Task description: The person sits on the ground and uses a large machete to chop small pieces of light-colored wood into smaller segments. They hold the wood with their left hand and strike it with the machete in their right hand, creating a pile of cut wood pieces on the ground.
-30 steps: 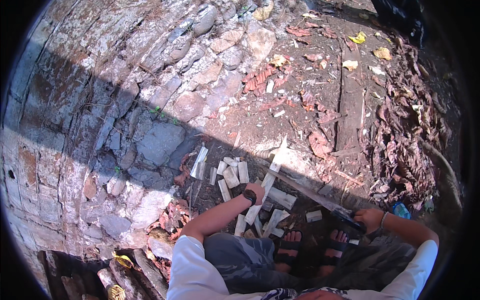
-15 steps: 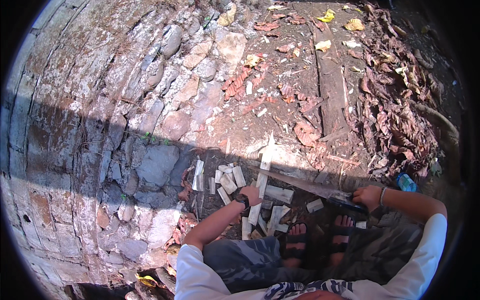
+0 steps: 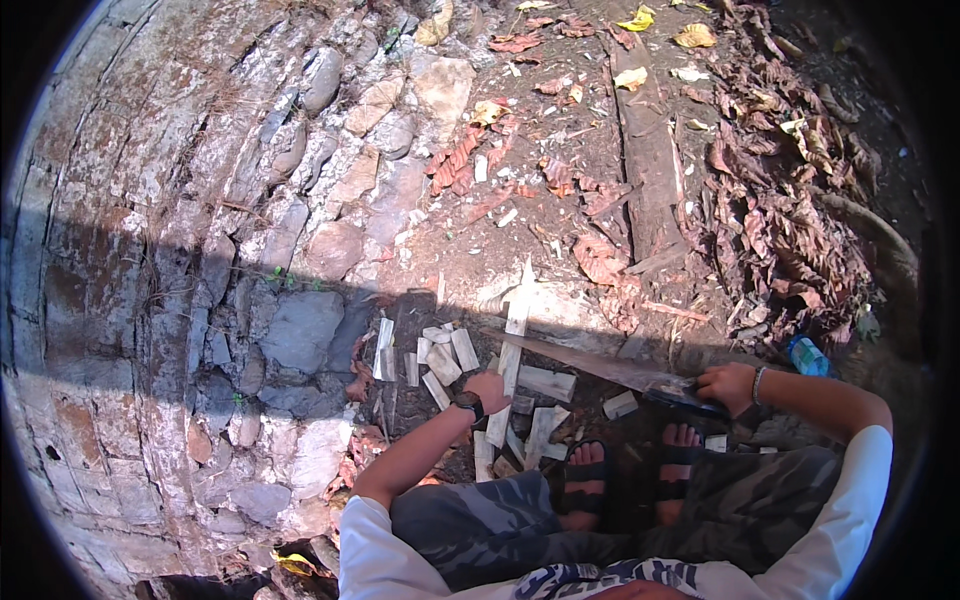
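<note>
Two hands at work: the left hand (image 3: pixel 489 389) gripped a long pale wood stick (image 3: pixel 511 350), and the right hand (image 3: pixel 727 386) held a long blade (image 3: pixel 600 366) by its dark handle.
Left fingers: wrapped around the stick at about its middle, holding it propped upright on the ground; a dark wristwatch (image 3: pixel 467 405) sat on that wrist.
Right fingers: curled tight on the handle, with the blade stretching leftward until its tip met the stick just beside the left hand.
Stick: stood in the shaded strip of bare earth, straight ahead of the sandalled feet (image 3: pixel 632 470), its upper end reaching into the sunlight.
Done so far: a good number of short pale cut pieces (image 3: pixel 447 357) lay scattered around the base of the stick, some near the feet and some close to the stone wall (image 3: pixel 230 260).
Left to do, as I judged it: most of the stick's length looked uncut, so the chopping appeared only partway through.
Surroundings: dry leaves (image 3: pixel 790 230) lay heaped on the right, a weathered plank (image 3: pixel 648 150) lay on the dirt beyond, and a blue bottle (image 3: pixel 807 355) rested past the right wrist.
</note>
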Tool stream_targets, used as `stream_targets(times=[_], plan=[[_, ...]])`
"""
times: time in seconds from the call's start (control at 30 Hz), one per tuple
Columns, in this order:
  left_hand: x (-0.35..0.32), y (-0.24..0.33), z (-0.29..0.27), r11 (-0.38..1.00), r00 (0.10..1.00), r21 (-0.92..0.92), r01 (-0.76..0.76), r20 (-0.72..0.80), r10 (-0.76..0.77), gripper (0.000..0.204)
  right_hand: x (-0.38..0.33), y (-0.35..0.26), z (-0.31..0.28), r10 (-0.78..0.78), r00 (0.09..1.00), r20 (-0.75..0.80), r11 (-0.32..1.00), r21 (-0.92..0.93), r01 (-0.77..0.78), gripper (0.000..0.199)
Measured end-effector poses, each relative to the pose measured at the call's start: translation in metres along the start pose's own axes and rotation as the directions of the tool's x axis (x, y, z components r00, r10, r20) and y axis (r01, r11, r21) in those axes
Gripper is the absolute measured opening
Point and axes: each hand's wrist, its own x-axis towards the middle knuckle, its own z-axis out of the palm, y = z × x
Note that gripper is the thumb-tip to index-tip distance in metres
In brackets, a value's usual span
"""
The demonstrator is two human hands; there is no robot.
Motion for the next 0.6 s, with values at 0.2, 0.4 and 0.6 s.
stream_targets(times=[0.2,0.4,0.6], plan=[[0.002,0.005,-0.008,1.000,0.999,0.010,0.010,0.030,-0.010,0.046,0.000,0.000,-0.002,-0.039,0.999,-0.034,0.999,0.024,0.040,0.053],[0.001,-0.001,-0.004,0.999,0.996,0.025,0.025,0.089,-0.027,0.054,0.005,-0.001,-0.008,-0.002,1.000,0.028,1.000,0.006,0.002,0.056],[0.009,0.008,-0.009,0.999,0.998,0.051,0.013,0.063,-0.016,0.046,-0.003,-0.001,-0.001,0.002,1.000,0.013,0.998,0.065,-0.003,0.062]])
